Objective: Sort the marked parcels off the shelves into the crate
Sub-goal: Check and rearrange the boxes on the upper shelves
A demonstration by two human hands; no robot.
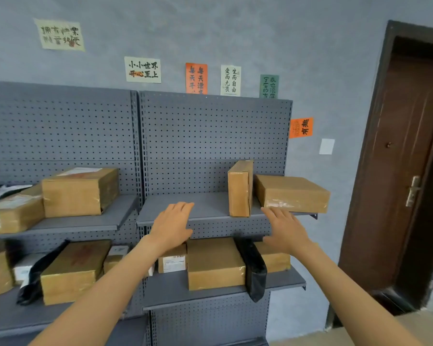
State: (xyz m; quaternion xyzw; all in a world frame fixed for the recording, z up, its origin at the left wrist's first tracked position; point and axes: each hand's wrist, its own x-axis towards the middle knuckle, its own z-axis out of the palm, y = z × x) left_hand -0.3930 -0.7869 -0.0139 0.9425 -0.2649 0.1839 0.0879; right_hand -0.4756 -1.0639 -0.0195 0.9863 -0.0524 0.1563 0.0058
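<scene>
**Both hands open at the upper shelf, flat parcel just past your right fingertips**

The flat parcel (291, 193) lies on the upper shelf (198, 208) just beyond the fingertips (270, 212) of your right hand (286, 229). Whether they touch its lower front edge cannot be told. The upright parcel (240, 189) stands on end close against the flat one's left side, above the gap between your hands and nearer the right one.

Your right hand is spread with fingers straight and holds nothing. Your left hand (171, 227) is also flat and empty, reaching over the bare front of the same shelf, left of the upright parcel.

On the lower shelf (210, 295), a broad parcel (214, 263) sits beneath the gap between your hands. A black bag (251, 268) leans on it under your right hand. A small labelled parcel (172, 262) shows just below your left wrist.

Further left of your left hand, a large parcel (79, 192) rests in the neighbouring bay. A brown door (398, 171) stands well to the right of your right hand.
</scene>
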